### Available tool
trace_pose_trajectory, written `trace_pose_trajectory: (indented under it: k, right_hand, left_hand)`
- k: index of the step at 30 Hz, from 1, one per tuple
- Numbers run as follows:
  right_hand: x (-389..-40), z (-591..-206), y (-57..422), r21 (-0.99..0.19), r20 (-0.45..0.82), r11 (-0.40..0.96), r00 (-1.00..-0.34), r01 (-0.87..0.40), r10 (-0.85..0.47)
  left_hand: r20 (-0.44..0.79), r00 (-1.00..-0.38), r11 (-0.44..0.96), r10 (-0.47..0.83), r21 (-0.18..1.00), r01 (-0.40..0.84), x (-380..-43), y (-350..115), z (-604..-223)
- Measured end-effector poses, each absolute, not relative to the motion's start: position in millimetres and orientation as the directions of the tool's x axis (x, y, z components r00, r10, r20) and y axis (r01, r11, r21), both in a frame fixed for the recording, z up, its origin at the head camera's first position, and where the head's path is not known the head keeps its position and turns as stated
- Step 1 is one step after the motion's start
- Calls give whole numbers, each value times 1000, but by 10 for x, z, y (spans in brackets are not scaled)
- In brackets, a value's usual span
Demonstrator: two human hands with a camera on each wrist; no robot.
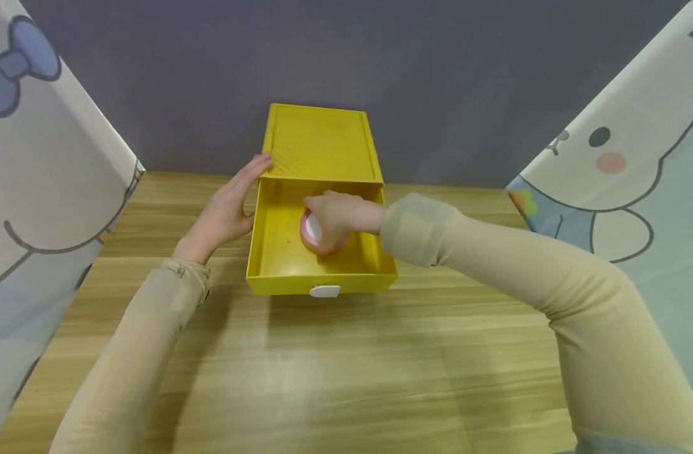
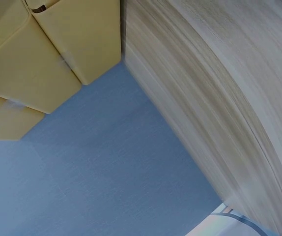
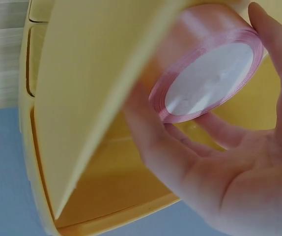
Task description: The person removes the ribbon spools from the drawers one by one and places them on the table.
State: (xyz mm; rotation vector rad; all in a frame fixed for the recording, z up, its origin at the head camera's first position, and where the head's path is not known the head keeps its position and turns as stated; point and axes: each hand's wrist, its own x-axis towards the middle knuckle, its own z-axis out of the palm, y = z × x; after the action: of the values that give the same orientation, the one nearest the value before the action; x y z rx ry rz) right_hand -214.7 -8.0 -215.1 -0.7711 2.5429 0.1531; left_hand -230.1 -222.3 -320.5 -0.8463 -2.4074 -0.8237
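Note:
A yellow drawer box (image 1: 323,142) stands on the table with its drawer (image 1: 275,252) pulled out toward me. Inside the drawer, my right hand (image 1: 343,217) grips a roll of pink ribbon (image 1: 310,228). The right wrist view shows the ribbon roll (image 3: 207,81) with a white round face, between the thumb (image 3: 276,42) and the curled fingers. My left hand (image 1: 221,211) rests against the left side of the box, its fingers extended toward the top edge. Only a sliver of that hand shows in the left wrist view, by the yellow box (image 2: 38,69).
A white handle tab (image 1: 325,291) sits on the drawer front. The wood-grain table (image 1: 335,372) stretches toward me. A dark grey-blue backdrop (image 1: 425,94) rises right behind the box, and cartoon-printed sheets (image 1: 601,170) line both sides.

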Motion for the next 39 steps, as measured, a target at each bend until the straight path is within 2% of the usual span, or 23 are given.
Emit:
trace_pose_trajectory:
  k: [8,16,23,39]
  right_hand:
    - [-2153,-2063,-44,-135,-428,798,-692,-587,-581]
    - [-2132,-1909,67,-241,-404,794,-686,-559,-605]
    - [-2095,-1771,210,-322,-398,811,-708,-488,-584]
    - [-2183,-1457,657,-371,-309,841,-802,-394,-512]
  left_hand:
    - [587,-707,635,395,382,672,-2281,-2265,-3243]
    - [599,-698,632,392,376,678,-2287,-2301,-3228]
    - [588,-707,632,392,386,672,-2293,-2324,-3236]
    - [599,-705,634,379,387,669,-2287,-2447,-3228]
